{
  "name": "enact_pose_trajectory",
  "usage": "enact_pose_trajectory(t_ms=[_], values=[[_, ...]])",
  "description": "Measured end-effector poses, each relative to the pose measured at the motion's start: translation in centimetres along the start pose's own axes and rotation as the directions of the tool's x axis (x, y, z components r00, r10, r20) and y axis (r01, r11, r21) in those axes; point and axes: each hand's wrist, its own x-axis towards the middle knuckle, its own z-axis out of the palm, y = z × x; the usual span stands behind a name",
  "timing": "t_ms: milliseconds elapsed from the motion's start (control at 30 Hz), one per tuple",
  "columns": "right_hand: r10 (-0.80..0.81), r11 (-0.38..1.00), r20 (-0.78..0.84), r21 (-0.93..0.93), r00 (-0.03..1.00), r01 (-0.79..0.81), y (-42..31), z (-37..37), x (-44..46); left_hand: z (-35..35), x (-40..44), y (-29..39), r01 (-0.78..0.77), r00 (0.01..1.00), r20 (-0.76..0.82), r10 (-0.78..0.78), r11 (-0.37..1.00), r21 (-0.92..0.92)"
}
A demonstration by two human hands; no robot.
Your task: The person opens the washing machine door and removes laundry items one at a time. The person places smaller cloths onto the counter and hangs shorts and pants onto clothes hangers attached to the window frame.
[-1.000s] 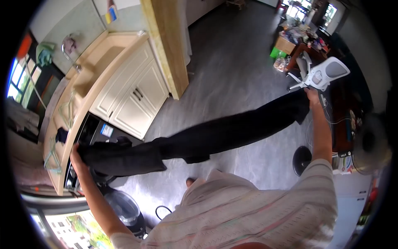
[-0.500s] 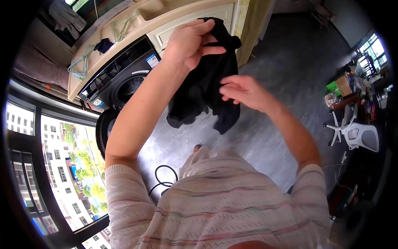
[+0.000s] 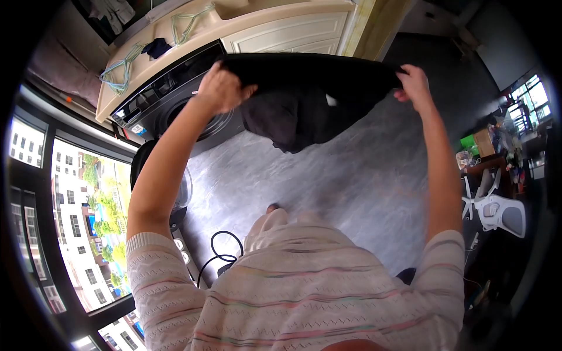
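Note:
A black garment (image 3: 310, 99) is stretched out in the air between my two hands; its exact kind I cannot tell. My left hand (image 3: 221, 89) is closed on its left upper corner, in front of the washing machine. At the right upper corner, my right hand (image 3: 413, 88) pinches the cloth, over the grey floor. The lower part of the garment hangs in folds, and a small white patch, perhaps a label, shows on it.
A black washing machine (image 3: 170, 114) stands under a cream counter (image 3: 225, 26). Hangers (image 3: 122, 73) and a small dark cloth (image 3: 157, 48) lie on that counter. A black hose (image 3: 215, 257) loops on the floor at left. A white office chair (image 3: 500, 213) stands at right.
My right hand has taken hold of the garment and moved up and right. My left hand has moved left and down. The cloth, bunched and hanging before, is now spread wide.

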Motion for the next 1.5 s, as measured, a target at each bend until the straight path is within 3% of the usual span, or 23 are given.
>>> enact_pose_trajectory(t_ms=[33, 67, 233, 433, 533, 600, 633, 733, 767, 800, 833, 900, 967, 1000, 1033, 1067, 1133, 1200, 1233, 1300, 1433, 1467, 1500], values=[[-0.029, 1.0, -0.01, -0.004, 1.0, 0.029, -0.9, -0.6, 0.5, -0.1, -1.1, 1.3, -0.043, 0.996, 0.075, 0.04, 0.998, 0.04], [-0.052, 0.999, -0.017, -0.008, 0.999, 0.052, -1.8, -0.9, 0.9, -0.7, -1.5, 2.2, -0.049, 0.985, 0.165, 0.059, 0.997, -0.063], [0.003, 0.98, 0.071, -0.201, 0.997, 0.011, -4.6, -1.7, 0.5, -1.2, -1.2, 1.7, -0.091, 0.965, 0.231, 0.122, 0.986, -0.14], [-0.092, 0.954, 0.2, -0.262, 0.976, 0.144, -5.3, -2.9, 0.0, -1.6, -1.9, 0.8, -0.172, 0.964, 0.18, 0.194, 0.976, -0.133], [-0.056, 0.951, 0.168, -0.292, 0.984, 0.104, -5.5, -4.7, -0.4, -1.8, -4.1, 2.6, -0.277, 0.961, -0.134, 0.243, 0.843, -0.462], [0.032, 0.954, 0.159, -0.299, 0.987, 0.018, -5.6, -5.8, -1.1, -3.1, -5.0, 4.1, -0.424, 0.905, -0.112, 0.411, 0.849, -0.316], [0.075, 0.953, 0.156, -0.301, 0.985, -0.025, -5.4, -6.2, -1.3, -3.1, -5.1, 4.8, -0.386, 0.92, -0.084, 0.383, 0.845, -0.37], [-0.035, 0.613, 0.384, -0.72, 0.923, 0.323, -0.3, -8.0, -0.6, -5.0, -5.1, 5.3, -0.502, 0.864, -0.319, 0.389, 0.723, -0.476], [-0.076, 0.531, 0.443, -0.74, 0.893, 0.413, -0.3, -6.4, -2.4, -6.5, -5.0, 6.2, -0.527, 0.848, -0.376, 0.374, 0.671, -0.522], [-0.113, 0.44, 0.503, -0.748, 0.857, 0.497, -0.6, -3.7, -4.7, -7.8, -4.4, 6.9, -0.625, 0.778, -0.404, 0.481, 0.661, -0.415], [-0.41, 0.729, 0.59, -0.246, 0.695, 0.639, 1.1, 0.0, -5.3, -9.0, -3.8, 8.1, -0.677, 0.73, -0.462, 0.503, 0.625, -0.388], [-0.186, 0.981, 0.684, 0.096, 0.706, 0.166, 2.0, 8.6, -6.7, -10.1, -3.0, 9.4, -0.75, 0.648, -0.545, 0.532, 0.572, -0.333], [-0.218, 0.976, 0.612, 0.135, 0.76, 0.171, 6.3, 12.9, -5.2, -10.5, -2.6, 9.1, -0.782, 0.602, -0.581, 0.547, 0.552, -0.29], [-0.371, 0.89, 0.483, -0.059, 0.793, 0.452, 8.4, 11.9, -3.9, -10.4, -3.0, 7.9, -0.734, 0.656, -0.532, 0.535, 0.615, -0.287], [-0.319, 0.945, 0.339, 0.044, 0.885, 0.324, 9.0, 8.9, -1.8, -9.7, -3.5, 5.9, -0.678, 0.707, -0.515, 0.486, 0.673, -0.295], [-0.049, 0.994, 0.234, 0.105, 0.971, 0.025, 8.6, 5.5, -0.4, -9.2, -3.9, 3.9, -0.619, 0.747, -0.505, 0.432, 0.73, -0.291], [-0.167, 0.942, 0.135, 0.315, 0.977, 0.118, 6.0, 1.4, 0.1, -6.1, -4.6, 2.1, -0.457, 0.835, -0.461, 0.302, 0.846, -0.274], [-0.318, 0.948, 0.175, 0.043, 0.932, 0.315, 0.8, -0.1, -1.4, -4.2, -4.8, 1.2, -0.248, 0.965, -0.148, 0.218, 0.94, -0.233], [-0.386, 0.907, 0.205, -0.09, 0.899, 0.41, -1.6, -0.3, -2.4, -3.1, -4.9, 0.7, -0.194, 0.98, -0.099, 0.173, 0.944, -0.267], [-0.337, 0.924, 0.206, -0.117, 0.919, 0.365, -5.4, -0.4, -4.3, -0.7, -5.1, -0.4, -0.076, 0.997, -0.001, 0.08, 0.941, -0.33], [-0.297, 0.954, 0.207, 0.015, 0.932, 0.301, -8.6, -2.2, -4.7, 5.9, -6.7, -2.2, 0.317, 0.948, 0.175, -0.265, 0.758, -0.57], [-0.299, 0.954, 0.21, 0.081, 0.931, 0.288, -9.3, -2.8, -4.9, 9.1, -6.7, -2.3, 0.374, 0.92, 0.256, -0.298, 0.467, -0.802], [-0.295, 0.955, 0.226, 0.113, 0.928, 0.276, -9.9, -2.7, -5.2, 10.5, -6.5, -1.0, 0.434, 0.89, 0.369, -0.267, 0.25, -0.866]])
